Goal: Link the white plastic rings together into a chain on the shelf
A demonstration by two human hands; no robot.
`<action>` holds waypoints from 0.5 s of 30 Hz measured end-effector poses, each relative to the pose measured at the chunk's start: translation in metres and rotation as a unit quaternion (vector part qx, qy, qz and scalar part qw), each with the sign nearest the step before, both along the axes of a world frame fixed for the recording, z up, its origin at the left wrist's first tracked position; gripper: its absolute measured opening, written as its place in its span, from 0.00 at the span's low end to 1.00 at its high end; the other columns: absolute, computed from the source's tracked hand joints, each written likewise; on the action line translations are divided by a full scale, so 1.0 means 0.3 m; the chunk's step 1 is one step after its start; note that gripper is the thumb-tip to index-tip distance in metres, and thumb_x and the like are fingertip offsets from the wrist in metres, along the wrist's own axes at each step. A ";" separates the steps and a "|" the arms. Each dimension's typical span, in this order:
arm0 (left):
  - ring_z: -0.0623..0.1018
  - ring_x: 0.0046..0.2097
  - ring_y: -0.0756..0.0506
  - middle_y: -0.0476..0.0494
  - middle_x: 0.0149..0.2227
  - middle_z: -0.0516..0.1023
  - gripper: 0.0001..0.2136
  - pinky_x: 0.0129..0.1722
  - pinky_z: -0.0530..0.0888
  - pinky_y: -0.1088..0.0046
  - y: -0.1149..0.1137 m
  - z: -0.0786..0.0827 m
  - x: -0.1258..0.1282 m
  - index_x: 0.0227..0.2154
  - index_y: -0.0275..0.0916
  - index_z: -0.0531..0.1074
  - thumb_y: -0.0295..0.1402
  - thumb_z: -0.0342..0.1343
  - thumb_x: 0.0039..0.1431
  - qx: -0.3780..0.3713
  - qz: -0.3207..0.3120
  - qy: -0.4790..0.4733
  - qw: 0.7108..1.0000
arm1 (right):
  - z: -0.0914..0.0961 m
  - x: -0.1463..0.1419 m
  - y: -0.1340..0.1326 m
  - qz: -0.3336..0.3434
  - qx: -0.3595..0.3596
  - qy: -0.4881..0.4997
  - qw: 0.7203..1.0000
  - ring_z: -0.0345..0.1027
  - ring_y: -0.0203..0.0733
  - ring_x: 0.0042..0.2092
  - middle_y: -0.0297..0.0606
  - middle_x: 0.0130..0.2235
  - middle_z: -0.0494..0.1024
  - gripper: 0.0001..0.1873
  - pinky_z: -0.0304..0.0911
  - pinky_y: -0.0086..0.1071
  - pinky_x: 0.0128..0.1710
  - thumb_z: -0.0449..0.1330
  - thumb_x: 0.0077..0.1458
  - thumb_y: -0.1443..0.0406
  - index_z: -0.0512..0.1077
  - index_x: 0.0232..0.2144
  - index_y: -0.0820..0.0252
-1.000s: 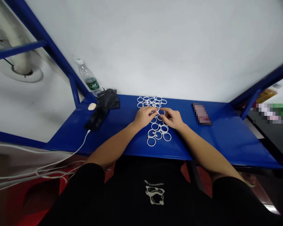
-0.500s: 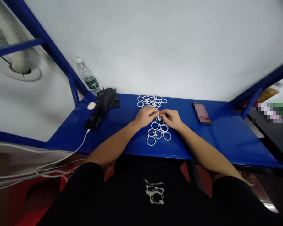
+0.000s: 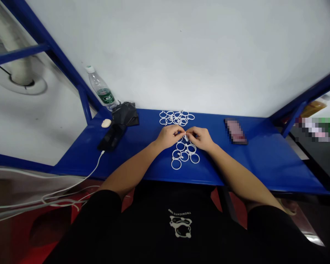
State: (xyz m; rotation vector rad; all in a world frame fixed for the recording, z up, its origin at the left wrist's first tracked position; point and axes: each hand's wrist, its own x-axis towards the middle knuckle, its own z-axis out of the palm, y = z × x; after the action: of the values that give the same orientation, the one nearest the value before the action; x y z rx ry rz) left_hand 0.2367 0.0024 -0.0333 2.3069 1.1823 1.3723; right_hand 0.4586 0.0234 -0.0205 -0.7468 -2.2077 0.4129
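My left hand (image 3: 168, 136) and my right hand (image 3: 200, 137) meet over the blue table, with thumbs and fingers closed in a pinch. Between the fingertips is a small white ring (image 3: 186, 138), seen nearly edge-on and partly covered by the fingers. Just below the hands lie several loose white rings (image 3: 176, 169), some overlapping, with little tabs on their rims. Beyond the hands, against the wall, sits another cluster of similar white rings (image 3: 191, 119).
On the left stand a clear bottle (image 3: 101, 88), a crumpled black bag (image 3: 126, 114), a dark phone (image 3: 111, 136) on a white cable (image 3: 93, 172) and a pale rounded object (image 3: 106, 123). A blurred-out phone (image 3: 235, 131) lies on the right. Blue frame bars (image 3: 294, 119) flank the table (image 3: 253, 161).
Both hands stay in nearly the same place, still pinched together. The white ring between them has tilted slightly. The view has shifted a little.
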 end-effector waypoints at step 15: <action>0.81 0.41 0.46 0.43 0.45 0.83 0.12 0.47 0.79 0.66 0.090 -0.028 -0.079 0.43 0.41 0.83 0.21 0.60 0.62 -0.109 0.098 0.065 0.987 | -0.046 0.006 0.085 0.043 0.036 -0.073 0.996 0.78 0.51 0.50 0.43 0.46 0.86 0.12 0.70 0.50 0.55 0.60 0.69 0.60 0.82 0.46 0.55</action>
State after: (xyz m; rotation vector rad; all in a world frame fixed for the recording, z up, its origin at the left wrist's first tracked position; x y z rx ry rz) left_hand 0.2128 0.0296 -0.0418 2.2011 1.5515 1.0999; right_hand 0.4603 0.0489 -0.0342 -0.6632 -2.3856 0.3290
